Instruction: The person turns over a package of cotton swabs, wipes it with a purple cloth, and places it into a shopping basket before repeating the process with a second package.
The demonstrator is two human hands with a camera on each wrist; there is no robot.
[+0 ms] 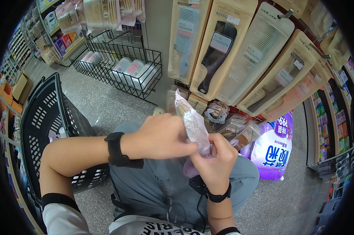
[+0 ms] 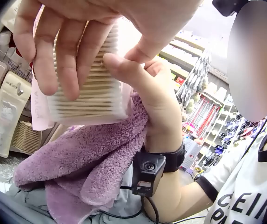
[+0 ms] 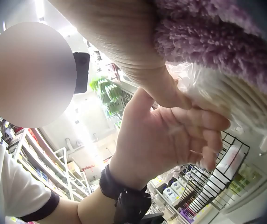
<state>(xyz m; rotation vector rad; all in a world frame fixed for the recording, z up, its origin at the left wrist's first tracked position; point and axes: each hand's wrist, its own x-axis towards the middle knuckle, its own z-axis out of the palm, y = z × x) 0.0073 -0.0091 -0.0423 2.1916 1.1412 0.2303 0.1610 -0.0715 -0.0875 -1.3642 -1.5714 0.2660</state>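
A pink-edged clear pack of cotton swabs (image 1: 193,124) (image 2: 89,93) (image 3: 236,100) is held between both hands. My left hand (image 1: 161,134) (image 2: 77,32) (image 3: 154,140) has its fingers bent over one face of it, as the left wrist view shows. The right hand (image 1: 218,158) (image 2: 154,93) (image 3: 124,42) grips the pack's lower end, its thumb against the wrapper. A fluffy purple cloth (image 1: 190,169) (image 2: 84,161) (image 3: 217,37) is bunched in that same hand and hangs below the pack. Some right fingers are hidden behind cloth and pack.
Packaged combs (image 1: 220,47) hang ahead, beside a black wire basket (image 1: 139,80) holding white packs. A dark shopping basket (image 1: 43,117) stands at the left. One purple-and-white bag (image 1: 273,150) is on the floor to the right, beside the knee.
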